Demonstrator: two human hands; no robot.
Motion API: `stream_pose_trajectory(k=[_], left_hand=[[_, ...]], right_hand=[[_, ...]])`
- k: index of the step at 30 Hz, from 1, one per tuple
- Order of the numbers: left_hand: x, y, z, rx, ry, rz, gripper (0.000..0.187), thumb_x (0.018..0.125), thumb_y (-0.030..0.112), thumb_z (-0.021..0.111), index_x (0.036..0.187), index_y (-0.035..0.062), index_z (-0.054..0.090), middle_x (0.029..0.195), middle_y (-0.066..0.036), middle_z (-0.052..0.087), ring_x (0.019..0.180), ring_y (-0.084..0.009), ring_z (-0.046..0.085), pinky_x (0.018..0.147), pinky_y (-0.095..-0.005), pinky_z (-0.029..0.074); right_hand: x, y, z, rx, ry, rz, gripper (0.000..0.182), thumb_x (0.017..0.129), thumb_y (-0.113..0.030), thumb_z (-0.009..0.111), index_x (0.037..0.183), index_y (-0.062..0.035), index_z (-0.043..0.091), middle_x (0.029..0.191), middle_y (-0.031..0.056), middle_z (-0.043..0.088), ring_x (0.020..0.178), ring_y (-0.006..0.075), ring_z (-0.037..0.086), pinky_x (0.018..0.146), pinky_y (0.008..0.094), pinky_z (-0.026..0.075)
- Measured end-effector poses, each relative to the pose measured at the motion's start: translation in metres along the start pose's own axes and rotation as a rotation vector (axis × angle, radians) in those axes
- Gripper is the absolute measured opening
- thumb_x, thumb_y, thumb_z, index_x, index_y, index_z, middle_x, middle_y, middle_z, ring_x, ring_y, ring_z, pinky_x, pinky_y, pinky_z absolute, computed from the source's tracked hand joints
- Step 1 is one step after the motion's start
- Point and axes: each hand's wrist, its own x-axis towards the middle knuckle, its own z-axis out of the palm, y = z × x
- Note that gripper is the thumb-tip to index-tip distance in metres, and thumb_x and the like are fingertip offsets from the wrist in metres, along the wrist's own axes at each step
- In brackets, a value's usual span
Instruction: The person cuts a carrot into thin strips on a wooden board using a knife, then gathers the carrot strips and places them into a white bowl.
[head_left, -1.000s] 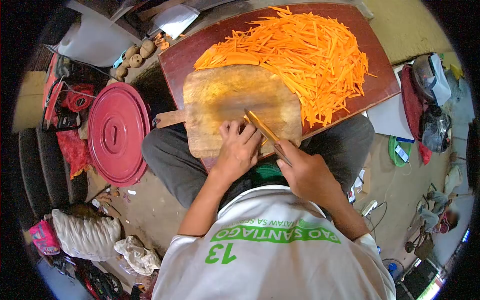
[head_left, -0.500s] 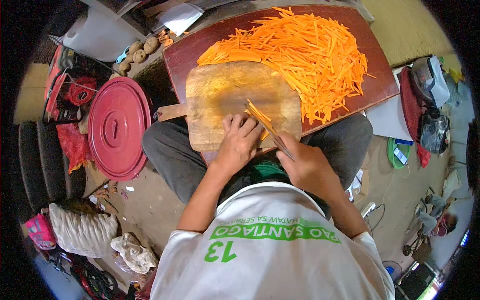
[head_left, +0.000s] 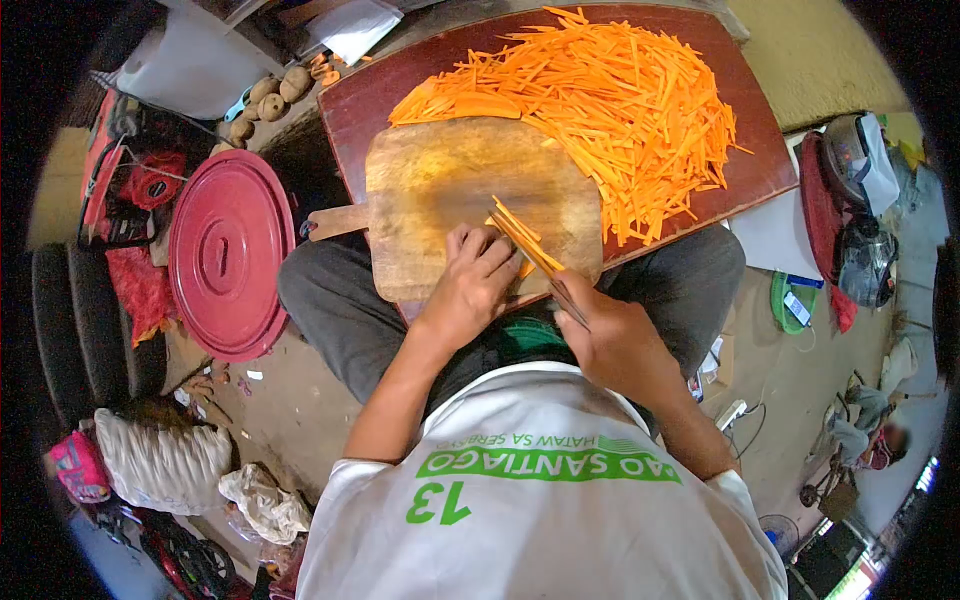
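Observation:
My right hand (head_left: 622, 335) is wrapped round a knife (head_left: 530, 247), whose narrow blade points up and left over the wooden cutting board (head_left: 420, 200). Carrot strips (head_left: 518, 222) lie along the blade's right side. With fingers curled, my left hand (head_left: 470, 283) presses on the board just left of the blade. A bit of orange carrot shows beside its fingertips; the rest is hidden under the fingers. Beyond the board, a large heap of carrot strips (head_left: 640, 120) spreads over the dark red table (head_left: 345, 105).
The board's handle (head_left: 338, 221) sticks out to the left above my knee. A red lidded tub (head_left: 225, 255) stands on the left, with several round brown vegetables (head_left: 270, 107) behind it. To the right are a green basket (head_left: 790, 300) and a seated person (head_left: 870, 430) farther off.
My right hand and the knife handle have shifted slightly down, with the blade still beside my left fingers. The whole view has moved a little; the left hand keeps its place on the board.

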Motion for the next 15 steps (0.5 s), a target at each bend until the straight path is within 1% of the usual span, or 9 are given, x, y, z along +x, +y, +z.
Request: stream_pose_trajectory(k=[3,6,9,13,15], left_hand=[[0.0,0.004,-0.002,-0.019,0.0,-0.01,0.042,0.075,0.019,0.086,0.112,0.0004,0.077,0.119,-0.011,0.067,0.113,-0.0356,0.06,0.105,-0.0544,0.042],[-0.001,0.005,-0.004,-0.001,-0.009,-0.007,0.042,0.076,0.02,0.086,0.113,0.0009,0.077,0.119,-0.011,0.067,0.112,-0.0351,0.06,0.105,-0.0543,0.042],[-0.001,0.006,-0.003,0.013,-0.005,-0.003,0.043,0.075,0.02,0.087,0.114,0.0015,0.078,0.118,-0.011,0.066,0.112,-0.0347,0.059,0.106,-0.0543,0.042],[-0.003,0.003,-0.001,0.025,-0.017,-0.009,0.044,0.074,0.019,0.087,0.114,0.0016,0.078,0.116,-0.011,0.066,0.111,-0.0347,0.059,0.106,-0.0544,0.042],[-0.002,0.003,-0.001,0.017,-0.007,-0.007,0.045,0.073,0.018,0.087,0.114,0.0016,0.078,0.116,-0.011,0.066,0.112,-0.0349,0.059,0.106,-0.0545,0.042]], right_hand=[[0.023,0.005,0.018,0.051,0.189,-0.131,0.034,0.106,-0.021,0.065,0.133,-0.0015,0.055,0.104,0.0276,0.073,0.092,0.048,0.074,0.074,0.0571,0.06],[0.041,0.008,0.017,0.102,0.069,-0.078,0.042,0.103,-0.012,0.066,0.142,-0.0042,0.055,0.104,0.0283,0.073,0.092,0.0498,0.072,0.076,0.0558,0.059],[0.025,-0.008,-0.004,0.122,0.019,0.002,0.04,0.103,-0.012,0.066,0.14,-0.0042,0.055,0.103,0.0281,0.073,0.094,0.0508,0.072,0.075,0.057,0.058],[0.006,-0.009,-0.013,0.005,-0.041,-0.032,0.036,0.103,-0.013,0.067,0.137,-0.0029,0.055,0.102,0.0292,0.073,0.096,0.0524,0.071,0.076,0.0573,0.057],[0.011,0.001,-0.002,0.033,-0.014,-0.04,0.034,0.104,-0.014,0.066,0.135,-0.0031,0.056,0.101,0.0293,0.072,0.096,0.0527,0.07,0.076,0.0576,0.056]])
